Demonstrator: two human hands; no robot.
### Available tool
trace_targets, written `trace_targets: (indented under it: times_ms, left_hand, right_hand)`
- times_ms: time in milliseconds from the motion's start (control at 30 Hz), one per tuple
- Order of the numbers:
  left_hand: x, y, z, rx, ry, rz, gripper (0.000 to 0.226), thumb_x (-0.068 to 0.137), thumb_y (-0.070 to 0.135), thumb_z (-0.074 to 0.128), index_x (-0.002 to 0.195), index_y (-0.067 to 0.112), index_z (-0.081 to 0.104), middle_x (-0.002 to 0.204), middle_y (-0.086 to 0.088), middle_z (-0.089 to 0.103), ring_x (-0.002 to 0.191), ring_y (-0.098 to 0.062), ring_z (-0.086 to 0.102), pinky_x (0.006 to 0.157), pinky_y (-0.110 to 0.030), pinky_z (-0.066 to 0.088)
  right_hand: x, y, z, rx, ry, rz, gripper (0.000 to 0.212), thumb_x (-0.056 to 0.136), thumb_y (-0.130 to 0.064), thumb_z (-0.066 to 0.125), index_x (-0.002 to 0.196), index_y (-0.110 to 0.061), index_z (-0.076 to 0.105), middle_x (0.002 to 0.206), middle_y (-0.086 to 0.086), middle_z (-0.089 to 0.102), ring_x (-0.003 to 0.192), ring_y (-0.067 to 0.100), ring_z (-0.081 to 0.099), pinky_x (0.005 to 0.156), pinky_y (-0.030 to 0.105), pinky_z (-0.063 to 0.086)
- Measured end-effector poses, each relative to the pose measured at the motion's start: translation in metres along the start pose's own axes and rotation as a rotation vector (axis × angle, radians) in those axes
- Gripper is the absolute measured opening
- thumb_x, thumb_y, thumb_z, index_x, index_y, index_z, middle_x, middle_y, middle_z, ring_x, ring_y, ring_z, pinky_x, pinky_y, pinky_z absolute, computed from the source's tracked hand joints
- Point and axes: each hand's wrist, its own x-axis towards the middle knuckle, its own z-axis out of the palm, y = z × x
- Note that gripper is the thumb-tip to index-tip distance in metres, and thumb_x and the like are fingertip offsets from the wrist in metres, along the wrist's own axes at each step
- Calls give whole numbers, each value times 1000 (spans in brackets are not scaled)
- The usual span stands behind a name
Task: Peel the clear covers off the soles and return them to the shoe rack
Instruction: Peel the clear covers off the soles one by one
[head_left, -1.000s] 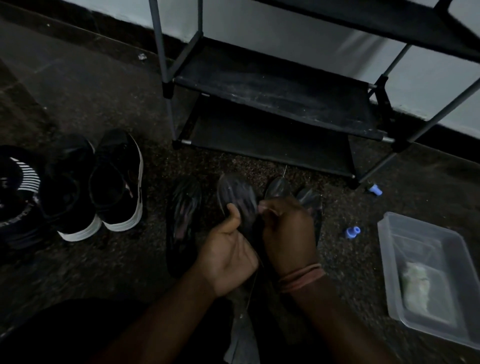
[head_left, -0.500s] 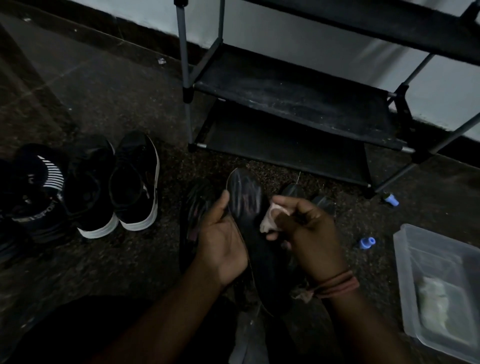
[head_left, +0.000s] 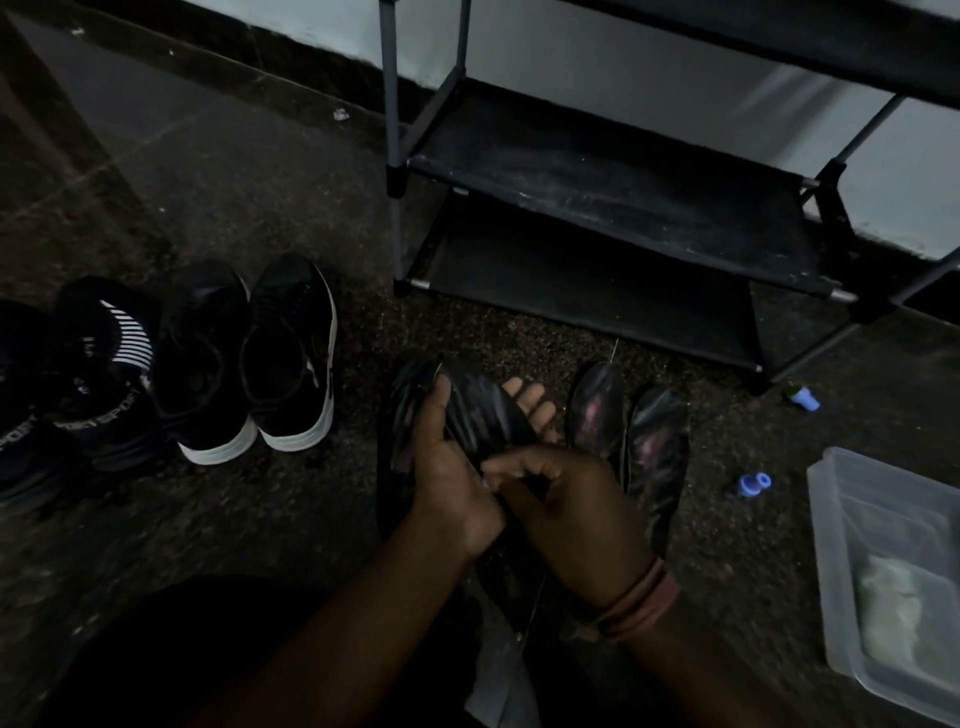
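At the far left, four dark shoes stand in a row on the floor (head_left: 218, 156): two sport shoes (head_left: 98, 364), one with white stripes at its tongue, and beside them two black sneakers with white soles (head_left: 291, 358). In the middle, the left hand (head_left: 447, 483) holds one dark sole (head_left: 483, 410) off the floor, thumb laid along its upper face and fingertips showing past its far edge, so that grip is grasping the sole. The right hand (head_left: 576, 509), with bands round its wrist, is clenched at the sole's near end, its fingers curled together over the edge; whether a clear cover is pinched there cannot be told in the dim light. Another sole (head_left: 395, 457) lies under the left hand, and just right of the hands two more glossy soles (head_left: 623, 426) lie side by side on the floor. Behind them stands the black shoe rack (head_left: 613, 202). Two small blue caps (head_left: 753, 484) lie apart on the floor, and at the right edge sits one clear plastic tub (head_left: 831, 499).
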Motion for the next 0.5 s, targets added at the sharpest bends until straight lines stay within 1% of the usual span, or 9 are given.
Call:
trace_targets:
  times_ms: [67,133,200,267,333,367,400,467,500]
  left_hand:
    - [-1,0,0,-23,-32,-1,85,91,69,52,146,5,50,141,-18,61,130,-36,59,117,-51,36]
    - [-2,-2,-1,-19,-66,-22,84,92,68,52,147,4,49,143,-20,58,133,-37,56,119,-50,33]
    - [-5,-5,-2,4,-95,-42,82,94,65,49,147,2,49,145,-21,56,136,-37,53,120,-49,31]
    - [-9,-8,-1,50,-115,-59,78,97,62,46,148,2,49,148,-20,53,138,-35,51,120,-48,32]
    - [-10,-8,1,68,-132,-84,76,99,61,46,149,4,47,151,-18,51,139,-34,50,120,-47,32]
    - [-9,-8,1,80,-131,-89,77,99,63,46,149,4,48,151,-18,51,139,-33,50,120,-47,31]
    - [-7,-8,1,96,-119,-82,78,98,65,46,148,4,49,150,-18,53,139,-32,50,121,-47,29]
    - [-4,-7,-1,97,-97,-55,82,95,68,48,147,4,50,147,-18,55,140,-33,50,124,-47,26]
    - [-2,-7,-2,88,-87,-43,83,95,68,49,147,4,51,146,-19,56,139,-33,50,124,-48,26]
  right_hand:
    - [-2,-1,7,-25,-19,-70,27,85,-2,66,99,-23,76,97,-16,73,93,-6,65,88,17,50]
    - [-1,-3,7,-83,19,-132,26,84,-4,65,100,-23,74,98,-12,71,93,-3,64,85,17,50]
    - [3,3,1,-188,107,-159,22,85,-5,68,97,-22,73,96,-9,69,89,1,63,82,21,51]
    - [8,12,-9,-323,256,-167,20,84,-2,69,94,-19,72,94,-4,68,88,9,63,82,26,51]
    - [9,20,-16,-377,371,-148,20,83,1,69,93,-17,71,94,0,68,90,16,64,84,29,50]
    - [9,18,-15,-379,385,-155,20,82,2,69,92,-16,71,94,0,69,90,17,64,85,30,50]
    - [7,13,-9,-378,358,-178,18,82,1,67,89,-15,71,92,1,69,89,17,64,84,33,51]
    - [2,0,9,-387,212,-255,14,82,-7,60,83,-15,71,86,3,69,83,18,64,80,36,51]
    - [0,-2,15,-398,162,-284,15,82,-11,57,82,-15,71,85,2,69,82,18,65,79,35,50]
